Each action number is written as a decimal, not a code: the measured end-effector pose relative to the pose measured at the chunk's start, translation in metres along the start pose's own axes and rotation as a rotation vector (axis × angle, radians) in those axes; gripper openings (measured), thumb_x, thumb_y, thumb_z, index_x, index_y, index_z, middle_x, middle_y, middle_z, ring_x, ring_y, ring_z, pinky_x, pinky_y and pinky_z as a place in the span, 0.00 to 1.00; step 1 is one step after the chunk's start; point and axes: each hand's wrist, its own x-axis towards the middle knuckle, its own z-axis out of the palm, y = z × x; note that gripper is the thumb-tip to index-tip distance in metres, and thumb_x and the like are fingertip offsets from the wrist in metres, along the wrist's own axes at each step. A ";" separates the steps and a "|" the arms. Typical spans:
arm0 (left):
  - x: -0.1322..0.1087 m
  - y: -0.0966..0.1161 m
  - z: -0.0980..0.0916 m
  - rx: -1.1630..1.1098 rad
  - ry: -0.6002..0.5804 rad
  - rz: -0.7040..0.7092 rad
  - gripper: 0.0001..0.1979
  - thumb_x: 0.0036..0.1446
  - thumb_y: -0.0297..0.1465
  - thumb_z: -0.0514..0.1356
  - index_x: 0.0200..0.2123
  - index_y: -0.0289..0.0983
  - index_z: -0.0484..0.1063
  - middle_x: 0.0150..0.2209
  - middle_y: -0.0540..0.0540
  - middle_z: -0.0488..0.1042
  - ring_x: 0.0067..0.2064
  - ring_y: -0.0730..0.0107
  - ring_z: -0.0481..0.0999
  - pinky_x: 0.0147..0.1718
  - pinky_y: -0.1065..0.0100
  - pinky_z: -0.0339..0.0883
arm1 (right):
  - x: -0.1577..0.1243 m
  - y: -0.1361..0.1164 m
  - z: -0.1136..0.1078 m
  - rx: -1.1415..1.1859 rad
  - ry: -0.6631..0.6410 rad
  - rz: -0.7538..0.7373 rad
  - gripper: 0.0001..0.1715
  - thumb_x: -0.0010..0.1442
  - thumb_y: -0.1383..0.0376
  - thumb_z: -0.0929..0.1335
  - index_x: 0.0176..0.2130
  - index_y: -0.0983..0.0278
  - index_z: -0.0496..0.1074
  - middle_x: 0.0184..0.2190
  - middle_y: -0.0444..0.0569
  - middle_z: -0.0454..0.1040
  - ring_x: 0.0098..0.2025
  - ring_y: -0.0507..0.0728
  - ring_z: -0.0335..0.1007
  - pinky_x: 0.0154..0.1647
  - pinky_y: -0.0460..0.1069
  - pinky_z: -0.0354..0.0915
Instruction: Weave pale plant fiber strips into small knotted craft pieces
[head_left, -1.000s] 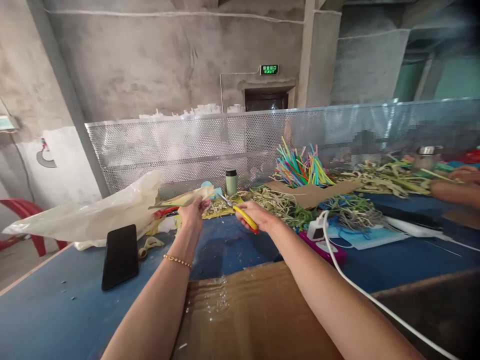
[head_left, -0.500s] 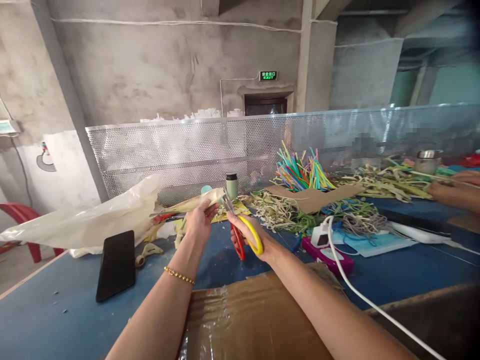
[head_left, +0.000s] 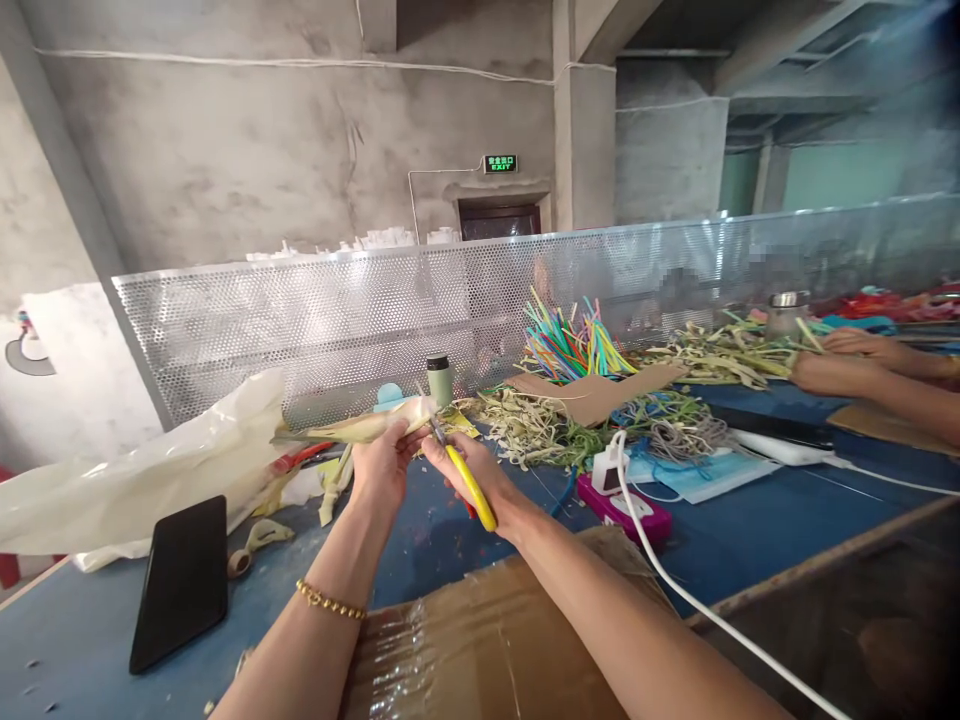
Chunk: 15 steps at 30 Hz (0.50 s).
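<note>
My left hand (head_left: 384, 462) is closed around a long pale corn husk (head_left: 356, 428), whose greenish narrow end points left. The husk's whitish wide end reaches past my fingertips toward my right hand. My right hand (head_left: 472, 472) grips scissors with a yellow handle (head_left: 471, 487) and a red one mostly hidden under the palm. Their metal blades (head_left: 437, 428) are up against the wide end of the husk; whether they are parted I cannot tell. Both hands are close together above the blue table (head_left: 427, 545).
At left lie a black phone (head_left: 182, 583) and a plastic sheet (head_left: 150, 475). Cardboard (head_left: 487, 640) is under my forearms. Behind stand a green bottle (head_left: 439, 382) and colourful strips (head_left: 574, 345). A purple power strip (head_left: 626, 508) trails a white cable. A co-worker's hands (head_left: 840, 375) are at right.
The view has swung right. My right hand has turned the scissors, so the red handle is now mostly hidden. The husk's wide end has tipped lower, still in my left hand.
</note>
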 end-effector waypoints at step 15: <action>0.007 -0.012 0.008 0.018 0.021 -0.025 0.09 0.43 0.16 0.61 0.29 0.31 0.70 0.22 0.47 0.76 0.21 0.68 0.77 0.24 0.68 0.75 | 0.001 0.003 0.000 -0.039 0.070 0.078 0.29 0.56 0.39 0.67 0.38 0.61 0.72 0.22 0.44 0.67 0.25 0.54 0.66 0.23 0.47 0.60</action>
